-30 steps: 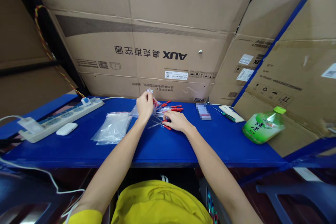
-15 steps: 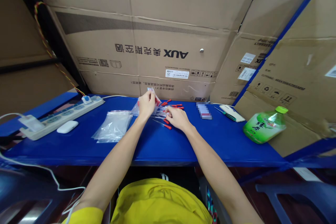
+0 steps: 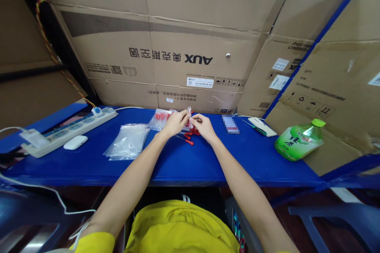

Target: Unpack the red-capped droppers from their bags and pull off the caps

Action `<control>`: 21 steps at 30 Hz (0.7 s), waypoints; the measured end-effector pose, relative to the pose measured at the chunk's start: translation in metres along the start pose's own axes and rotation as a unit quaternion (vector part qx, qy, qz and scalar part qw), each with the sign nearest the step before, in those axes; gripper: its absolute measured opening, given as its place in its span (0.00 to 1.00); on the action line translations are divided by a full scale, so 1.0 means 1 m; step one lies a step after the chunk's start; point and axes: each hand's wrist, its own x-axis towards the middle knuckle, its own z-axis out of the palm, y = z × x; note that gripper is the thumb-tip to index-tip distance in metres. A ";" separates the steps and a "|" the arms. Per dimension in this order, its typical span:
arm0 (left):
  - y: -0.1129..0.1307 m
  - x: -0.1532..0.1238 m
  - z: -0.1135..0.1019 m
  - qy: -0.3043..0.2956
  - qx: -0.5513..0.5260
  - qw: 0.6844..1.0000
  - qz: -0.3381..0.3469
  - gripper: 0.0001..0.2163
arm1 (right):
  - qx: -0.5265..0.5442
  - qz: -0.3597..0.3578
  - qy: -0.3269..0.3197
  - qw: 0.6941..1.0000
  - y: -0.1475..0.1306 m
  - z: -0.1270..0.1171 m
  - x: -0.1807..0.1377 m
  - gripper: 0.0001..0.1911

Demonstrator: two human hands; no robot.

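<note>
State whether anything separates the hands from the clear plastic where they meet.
Nothing visible does: left hand and right hand both appear to pinch the clear plastic. Nearby red-handled tools do not cover it.

the light is moderate and fairly even, its source out of view. the left cardboard panel (image 3: 26,43) sits dimmer, and deep shadow fills the space below the blue desk (image 3: 190,162). pale glare streaks the clear plastic bags (image 3: 128,142). detail around the fingers (image 3: 198,118) is soft; wide-angle stretch slants the plastic bottle (image 3: 298,142). 1 small patch (image 3: 230,124) is pixelated.
</note>
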 end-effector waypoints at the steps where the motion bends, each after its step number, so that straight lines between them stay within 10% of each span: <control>1: -0.001 0.000 0.000 -0.003 0.018 1.000 0.005 0.15 | 0.001 -0.004 0.003 1.000 0.000 0.000 0.000 0.20; 21: -0.002 -0.002 0.003 -0.012 0.059 0.998 0.005 0.16 | 0.015 0.032 0.034 0.999 -0.003 -0.005 0.000 0.16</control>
